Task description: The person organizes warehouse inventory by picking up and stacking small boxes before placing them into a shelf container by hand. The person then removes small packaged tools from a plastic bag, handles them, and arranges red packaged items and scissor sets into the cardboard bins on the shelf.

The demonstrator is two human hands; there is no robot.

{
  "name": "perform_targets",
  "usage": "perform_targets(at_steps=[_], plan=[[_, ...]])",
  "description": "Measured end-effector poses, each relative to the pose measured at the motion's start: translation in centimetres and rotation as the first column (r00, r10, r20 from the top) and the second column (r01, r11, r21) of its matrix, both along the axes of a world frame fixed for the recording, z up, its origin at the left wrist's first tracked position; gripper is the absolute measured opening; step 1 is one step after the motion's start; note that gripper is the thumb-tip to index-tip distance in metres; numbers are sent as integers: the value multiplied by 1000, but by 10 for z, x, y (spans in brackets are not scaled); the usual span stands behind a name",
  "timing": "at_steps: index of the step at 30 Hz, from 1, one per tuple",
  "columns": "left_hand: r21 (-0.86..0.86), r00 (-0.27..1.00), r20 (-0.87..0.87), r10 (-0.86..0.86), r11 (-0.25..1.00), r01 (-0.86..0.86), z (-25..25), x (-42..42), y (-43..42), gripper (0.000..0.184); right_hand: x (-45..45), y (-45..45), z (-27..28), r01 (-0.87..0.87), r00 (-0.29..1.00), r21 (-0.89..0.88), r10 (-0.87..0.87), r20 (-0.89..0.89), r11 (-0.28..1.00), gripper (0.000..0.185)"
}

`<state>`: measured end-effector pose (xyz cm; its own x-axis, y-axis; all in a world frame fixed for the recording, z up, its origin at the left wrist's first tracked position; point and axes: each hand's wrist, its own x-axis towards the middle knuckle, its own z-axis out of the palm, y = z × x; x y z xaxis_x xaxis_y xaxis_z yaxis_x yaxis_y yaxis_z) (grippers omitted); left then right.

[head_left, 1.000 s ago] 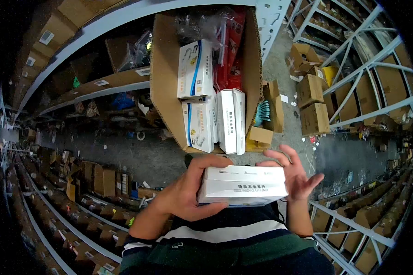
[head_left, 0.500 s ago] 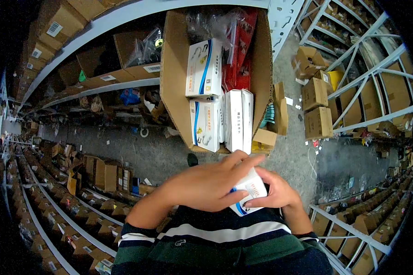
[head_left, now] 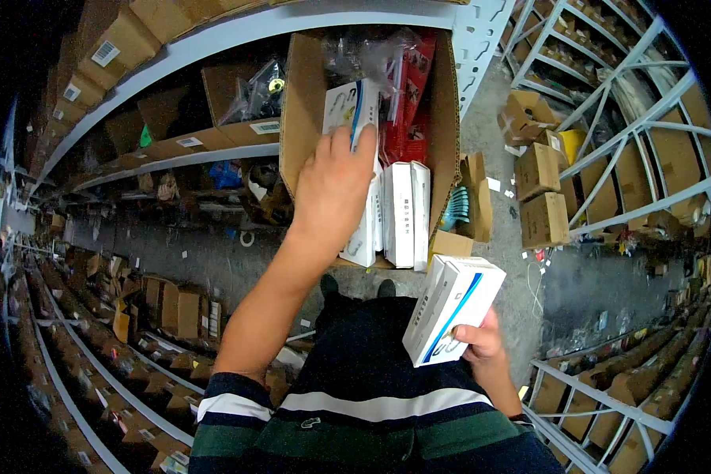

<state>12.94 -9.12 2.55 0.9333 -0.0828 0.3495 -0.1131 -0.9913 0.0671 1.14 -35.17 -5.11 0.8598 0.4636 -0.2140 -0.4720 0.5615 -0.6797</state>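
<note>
My left hand reaches into an open cardboard carton, its bent fingers over a white box with a blue stripe and pictured metal hooks. They press on its top; my thumb is hidden. Beneath that wrist lies another white box, partly covered. Beside it two slim white boxes stand on edge with dark lettering. In front of my body, my right hand is closed around the lower end of a white cardboard box with a blue stripe, held tilted outside the carton.
Red packaging and clear plastic bags fill the carton's far part. Shelving with labelled cardboard bins runs along the left. Brown cartons stand on the floor at right, near a metal rack. Teal items sit beside the carton.
My left hand has left the box both hands were handling and moved forward into the carton. My right hand alone now holds that box, turned with its striped face up.
</note>
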Motion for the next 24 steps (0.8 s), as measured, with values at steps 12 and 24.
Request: perform_targets(at_steps=[12,24], plan=[[-153,864,503,-12,983,103,62,-58,7,38,-1,13,10,48,999,-142,-49,-1,989,62],[-74,756,183,-629,758,648,50,-143,-12,21,-8,27,35,134,990,-134,-139,-28,982,66]])
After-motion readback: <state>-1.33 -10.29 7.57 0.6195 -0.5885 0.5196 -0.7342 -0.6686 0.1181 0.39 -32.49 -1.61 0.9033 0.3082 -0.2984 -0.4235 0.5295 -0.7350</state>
